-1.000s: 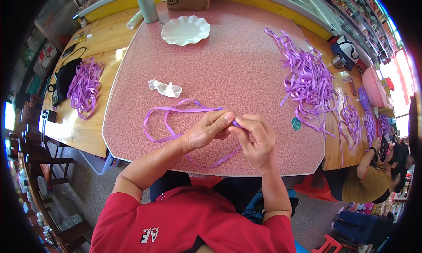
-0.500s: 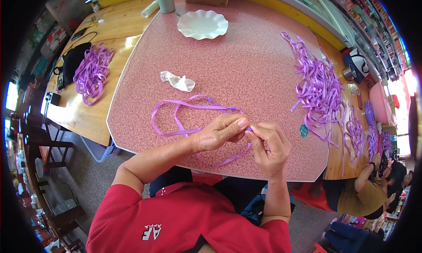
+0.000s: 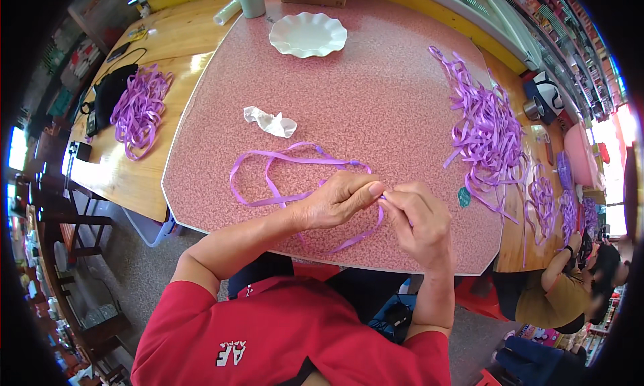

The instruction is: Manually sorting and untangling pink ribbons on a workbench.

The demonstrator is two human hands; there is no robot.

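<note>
Pink speckled bench (image 3: 376, 91) carries a looped purple ribbon (image 3: 282, 161), whose near end is pinched between left hand (image 3: 335, 201) and right hand (image 3: 419, 225), fingers clamped on it mid-fold; next move likely requires a steady, tight pinch.

Purple ribbon (image 3: 288, 159) lies on a pink speckled table (image 3: 376, 84); the plate (image 3: 308, 34) and tissue (image 3: 271, 122) are white, the shirt (image 3: 282, 339) red.
</note>
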